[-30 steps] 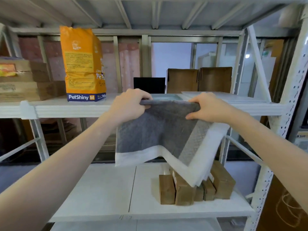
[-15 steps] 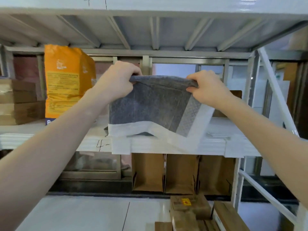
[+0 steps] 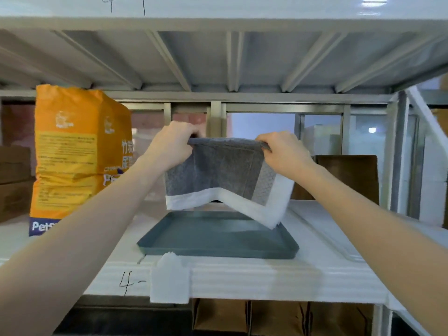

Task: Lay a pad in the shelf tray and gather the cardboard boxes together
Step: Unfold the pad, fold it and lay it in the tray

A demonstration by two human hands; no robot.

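A white metal shelf (image 3: 242,275) runs across the view, its front edge marked "4-" by hand and bearing a white tag (image 3: 169,278); the ribbed underside of the next shelf up fills the top, and glazed partitions stand behind. On the shelf lies a shallow grey-blue tray (image 3: 218,248), nothing resting flat in it. Above it hangs a folded pad (image 3: 225,175) (grey quilted face, white border), its lowest white corner dipping to the tray's far right rim; whether it touches is unclear. The left hand (image 3: 169,146) pinches the pad's upper left corner, the right hand (image 3: 283,151) pinches the upper right. An orange PetShiny bag (image 3: 77,154) stands upright at the left, partly hidden by the left forearm. Brown cardboard boxes (image 3: 349,175) stand behind at the right; more show dimly below the shelf and at the far left edge, cut off.
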